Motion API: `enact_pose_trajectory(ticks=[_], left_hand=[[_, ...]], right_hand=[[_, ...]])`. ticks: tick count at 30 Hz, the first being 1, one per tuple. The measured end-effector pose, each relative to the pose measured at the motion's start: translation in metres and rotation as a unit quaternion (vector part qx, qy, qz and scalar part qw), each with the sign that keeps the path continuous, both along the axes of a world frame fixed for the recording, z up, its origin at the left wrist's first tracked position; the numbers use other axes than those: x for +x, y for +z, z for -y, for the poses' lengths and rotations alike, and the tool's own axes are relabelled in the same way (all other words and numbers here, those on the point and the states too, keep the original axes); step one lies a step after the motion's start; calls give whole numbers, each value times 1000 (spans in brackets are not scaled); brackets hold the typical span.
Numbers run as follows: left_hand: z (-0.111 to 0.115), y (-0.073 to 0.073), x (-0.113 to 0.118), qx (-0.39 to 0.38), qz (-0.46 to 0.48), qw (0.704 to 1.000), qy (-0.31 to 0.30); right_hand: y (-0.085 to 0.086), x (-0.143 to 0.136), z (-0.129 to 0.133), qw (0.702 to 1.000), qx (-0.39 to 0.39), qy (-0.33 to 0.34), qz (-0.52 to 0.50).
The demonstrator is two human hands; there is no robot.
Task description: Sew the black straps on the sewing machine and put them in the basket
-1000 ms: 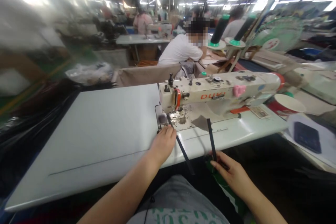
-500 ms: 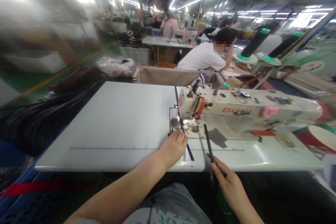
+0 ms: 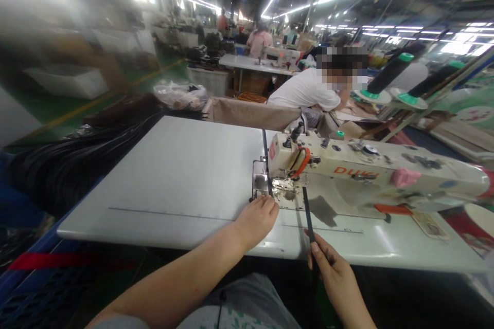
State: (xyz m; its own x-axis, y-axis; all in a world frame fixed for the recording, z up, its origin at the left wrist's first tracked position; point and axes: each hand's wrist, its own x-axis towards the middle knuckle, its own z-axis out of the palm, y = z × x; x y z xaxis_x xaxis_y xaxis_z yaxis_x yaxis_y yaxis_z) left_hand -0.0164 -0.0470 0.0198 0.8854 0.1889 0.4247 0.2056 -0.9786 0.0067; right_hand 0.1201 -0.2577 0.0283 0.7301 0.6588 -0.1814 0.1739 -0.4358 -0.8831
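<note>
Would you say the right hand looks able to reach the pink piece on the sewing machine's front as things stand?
Probably yes: nothing seems to stand between the right hand and the pink piece on the sewing machine, though the hand holds a black strip, which might hamper a grasp.

The person wears a grey top (image 3: 257,295), darker across its far part and paler toward the near edge, where green lettering (image 3: 235,320) shows, cut off and unreadable. A thin dark cord (image 3: 219,314) lies on the front, left of most of the lettering, with a small dark knot or bead (image 3: 223,296) near its far end. At near left sits a grey sleeve edge (image 3: 121,323); the left hand (image 3: 258,219) and right hand (image 3: 330,262) are bare, forearms too
</note>
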Motion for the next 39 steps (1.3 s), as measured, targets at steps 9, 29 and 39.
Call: enact_pose_trajectory(ticks=[9, 29, 39], left_hand=[[-7, -12, -1, -60, 2, 998, 5], [-34, -7, 8, -239, 33, 967, 79], [-100, 4, 49, -313, -18, 942, 119]], right_hand=[[13, -10, -1, 1000, 3, 16, -3], [14, -23, -11, 999, 14, 46, -2], [25, -43, -29, 991, 3, 134, 6]])
